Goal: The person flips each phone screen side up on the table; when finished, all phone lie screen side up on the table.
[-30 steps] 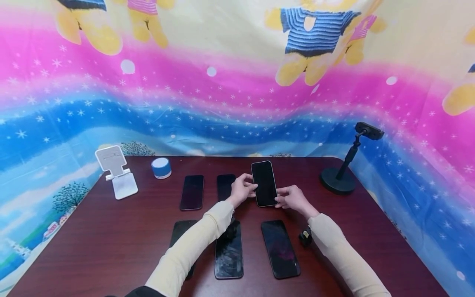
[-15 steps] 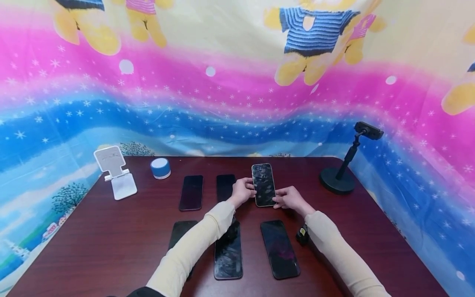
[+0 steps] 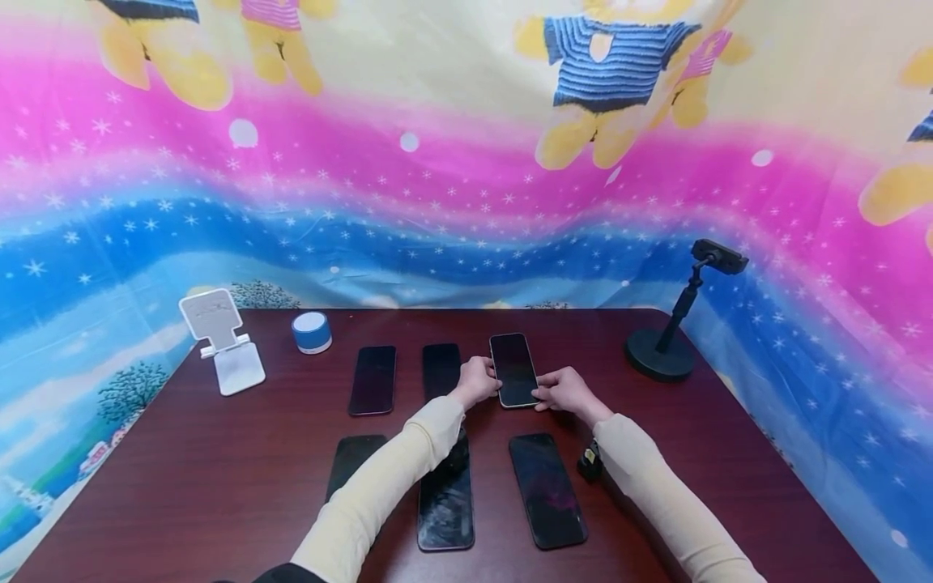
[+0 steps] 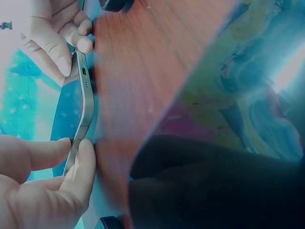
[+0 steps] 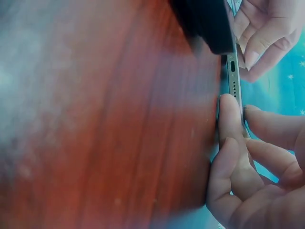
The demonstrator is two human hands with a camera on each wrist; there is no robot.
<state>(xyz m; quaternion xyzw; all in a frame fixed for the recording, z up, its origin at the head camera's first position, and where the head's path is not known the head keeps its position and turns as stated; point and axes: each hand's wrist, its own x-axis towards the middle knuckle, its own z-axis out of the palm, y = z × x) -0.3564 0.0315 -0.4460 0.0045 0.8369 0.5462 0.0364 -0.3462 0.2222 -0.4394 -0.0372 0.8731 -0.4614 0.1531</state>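
A smartphone [image 3: 513, 372] with a dark screen and a pale metal frame lies in the far row, at that row's right end. My left hand [image 3: 477, 380] pinches its left edge, and my right hand [image 3: 567, 391] pinches its lower right edge. Both wrist views show the bottom edge with its charging port; in the left one the phone frame [image 4: 86, 100] runs between thumb and fingers of both hands. From the right wrist, my right hand [image 5: 257, 162] has fingertips on either side of the phone edge [image 5: 234, 78]. Whether the phone fully touches the table cannot be told.
Two dark phones, a left one [image 3: 372, 380] and a middle one [image 3: 441, 364], share the far row. Nearer lie a partly covered phone [image 3: 355, 455], a smudged phone [image 3: 446, 510] and another phone [image 3: 548, 490]. A white stand [image 3: 239, 368], blue-white cylinder [image 3: 312, 334] and black stand [image 3: 659, 354] stand behind.
The held phone has come down from a raised, tilted pose to lie nearly flat, its top edge sinking toward the table. Both hands have kept their grip and shifted only slightly.
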